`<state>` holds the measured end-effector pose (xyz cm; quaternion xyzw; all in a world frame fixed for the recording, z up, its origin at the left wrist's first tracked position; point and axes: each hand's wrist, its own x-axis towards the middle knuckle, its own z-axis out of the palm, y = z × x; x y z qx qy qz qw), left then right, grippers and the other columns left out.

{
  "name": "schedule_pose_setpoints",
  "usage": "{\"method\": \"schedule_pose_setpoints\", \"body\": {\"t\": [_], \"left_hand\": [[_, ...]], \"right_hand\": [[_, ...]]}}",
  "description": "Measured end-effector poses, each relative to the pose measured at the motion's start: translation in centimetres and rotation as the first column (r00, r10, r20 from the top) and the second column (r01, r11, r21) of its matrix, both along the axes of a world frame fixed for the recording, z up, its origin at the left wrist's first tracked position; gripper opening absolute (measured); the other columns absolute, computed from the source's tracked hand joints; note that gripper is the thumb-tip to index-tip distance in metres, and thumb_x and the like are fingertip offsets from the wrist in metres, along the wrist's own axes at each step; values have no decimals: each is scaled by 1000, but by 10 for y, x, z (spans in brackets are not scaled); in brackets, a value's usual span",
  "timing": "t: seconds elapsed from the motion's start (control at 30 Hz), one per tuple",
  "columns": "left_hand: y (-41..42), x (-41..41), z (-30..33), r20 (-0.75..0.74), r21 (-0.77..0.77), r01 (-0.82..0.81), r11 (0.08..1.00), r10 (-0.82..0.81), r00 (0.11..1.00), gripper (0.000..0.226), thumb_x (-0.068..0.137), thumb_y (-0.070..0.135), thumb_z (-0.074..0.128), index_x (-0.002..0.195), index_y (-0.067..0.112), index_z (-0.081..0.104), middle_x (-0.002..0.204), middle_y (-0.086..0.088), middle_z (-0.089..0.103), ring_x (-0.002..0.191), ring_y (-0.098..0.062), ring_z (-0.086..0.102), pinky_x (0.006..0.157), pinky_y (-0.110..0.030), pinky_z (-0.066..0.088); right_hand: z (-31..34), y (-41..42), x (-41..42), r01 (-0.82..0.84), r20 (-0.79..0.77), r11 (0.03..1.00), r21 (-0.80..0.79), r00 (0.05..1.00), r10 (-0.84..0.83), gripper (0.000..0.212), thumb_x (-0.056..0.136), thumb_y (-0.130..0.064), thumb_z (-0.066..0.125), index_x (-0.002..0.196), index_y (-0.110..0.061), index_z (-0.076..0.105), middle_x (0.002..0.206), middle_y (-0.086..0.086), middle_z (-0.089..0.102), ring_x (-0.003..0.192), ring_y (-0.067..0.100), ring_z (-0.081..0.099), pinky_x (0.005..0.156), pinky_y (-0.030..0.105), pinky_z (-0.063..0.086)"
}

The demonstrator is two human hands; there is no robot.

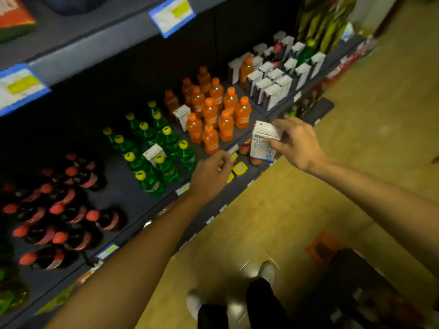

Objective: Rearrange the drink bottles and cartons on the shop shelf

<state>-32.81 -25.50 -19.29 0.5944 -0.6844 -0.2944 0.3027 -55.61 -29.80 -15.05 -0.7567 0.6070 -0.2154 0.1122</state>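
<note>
Just off the shelf (123, 186) edge, our right hand (299, 143) pinches a white carton (262, 146) by its top; it looks light, stiff, crushable, so hold the sides. Our left hand (211, 174) hovers loosely curled, empty.

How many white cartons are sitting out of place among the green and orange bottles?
2. One carton stands among the green bottles; another carton at the orange bottles' left edge. The right hand holds a third. Others may be hidden.
</note>
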Motion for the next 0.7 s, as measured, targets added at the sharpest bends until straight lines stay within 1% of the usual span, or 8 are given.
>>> {"method": "schedule_pose_setpoints", "body": {"t": [0.07,0.17,0.23,0.3,0.37,0.5,0.6,0.7], "left_hand": [[-11,-38,0,-6,5,39,999,-39,999,12,93,27,55,87,19,61,57,9,50,57,-9,49,58,-32,42],[-28,-86,-5,4,21,79,997,-79,997,13,94,29,55,88,19,61,60,12,50,61,-12,52,59,-33,43],[-36,-102,-10,12,23,87,996,-87,996,14,94,30,55,90,18,61,65,11,52,64,-14,54,60,-34,44],[-49,-122,-14,21,30,89,996,-90,996,15,94,27,55,92,14,62,66,12,51,64,-9,52,61,-32,43],[-61,-138,-15,22,54,110,992,-111,994,16,95,27,55,95,13,62,67,12,51,63,-6,50,60,-32,41],[-94,-158,-18,22,91,124,988,-127,992,14,95,28,55,94,16,62,71,1,59,70,-21,60,59,-36,45],[-132,-168,-23,38,72,126,989,-129,991,9,94,26,56,91,19,61,65,8,51,71,-24,60,58,-31,40],[-180,-178,-28,52,57,92,994,-95,994,7,93,25,56,90,21,60,59,12,48,67,-19,55,60,-33,42]], "right_hand": [[0,-5,-42,24,2,1000,3,1000,-24,46,78,-23,74,119,-6,61,105,18,61,96,37,58,80,38,43],[2,-11,-102,53,-1,999,-11,999,-54,45,78,-20,75,118,-4,62,102,18,62,91,35,59,76,35,41],[1,-13,-127,69,14,998,-12,998,-69,43,79,-19,74,117,-4,62,100,17,62,85,33,60,75,36,44],[1,-19,-153,90,42,996,-10,995,-89,42,79,-17,74,117,-3,62,100,17,61,81,31,60,74,38,48],[-3,-29,-170,93,57,996,-8,994,-92,42,79,-16,73,117,-3,62,101,17,62,81,31,60,76,44,50],[-10,-62,-187,83,60,997,6,995,-83,43,79,-16,73,118,-2,61,103,18,61,84,32,60,76,47,51],[-15,-97,-193,62,65,998,19,996,-63,43,80,-15,73,119,-2,61,103,17,61,85,33,60,76,46,51],[-18,-141,-198,34,45,999,37,998,-36,42,80,-14,72,119,-3,61,101,15,59,85,32,59,76,40,48]]}}
